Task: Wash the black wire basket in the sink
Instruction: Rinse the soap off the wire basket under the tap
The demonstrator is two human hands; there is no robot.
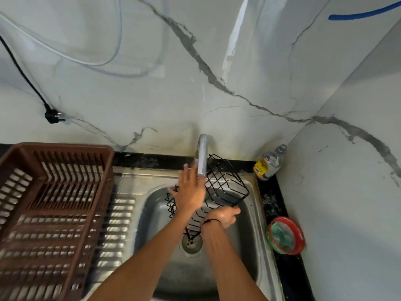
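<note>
Holding: my right hand [225, 217] is curled round the lower rim wire of the black wire basket [225, 187], which I keep tilted over the sink [253, 263], its upper end up against the tap [202, 157].
Left hand: my left hand [191, 192] lies flat with its fingers straight, spread against the near side of the basket just beside the tap spout; it grasps nothing.
Basket position: I see its lower corner hanging just above the drain [192, 243], and the rest of it leaning toward the back right of the bowl.
Wrist: a thin dark band [211, 221] sits on my right wrist.
Left of sink: a brown plastic dish rack [52, 213] stands on the ribbed steel drainboard [117, 224].
Right of sink: on the dark counter edge I see a clear bottle [270, 164] with a yellow label in the corner, and nearer me a red-rimmed round tub [286, 235].
Wall: a black plug [53, 116] dangles on its cord against the marble-look wall; white cables loop above it, and a blue hose [364, 14] crosses the top right.
Water: I cannot tell whether the tap is running.
</note>
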